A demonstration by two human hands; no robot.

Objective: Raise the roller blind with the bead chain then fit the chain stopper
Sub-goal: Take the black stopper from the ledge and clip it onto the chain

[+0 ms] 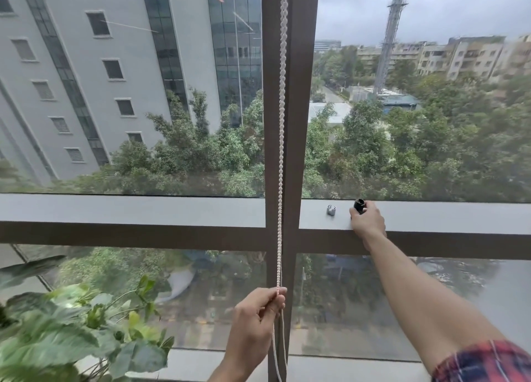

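A white bead chain (282, 123) hangs down in front of the brown vertical window post (304, 94). My left hand (257, 318) pinches both strands of the chain low down, near the bottom of the view. My right hand (366, 220) reaches out to the grey window ledge (143, 209) and closes its fingers around a small black piece (359, 205) that stands on the ledge. A small silver piece (331, 210) sits on the ledge just left of that hand, untouched. No blind fabric shows over the glass.
A leafy green plant (71, 332) stands at the lower left, close to my left hand. A brown horizontal frame bar (129, 232) runs under the ledge. Buildings, trees and a tower lie outside the glass.
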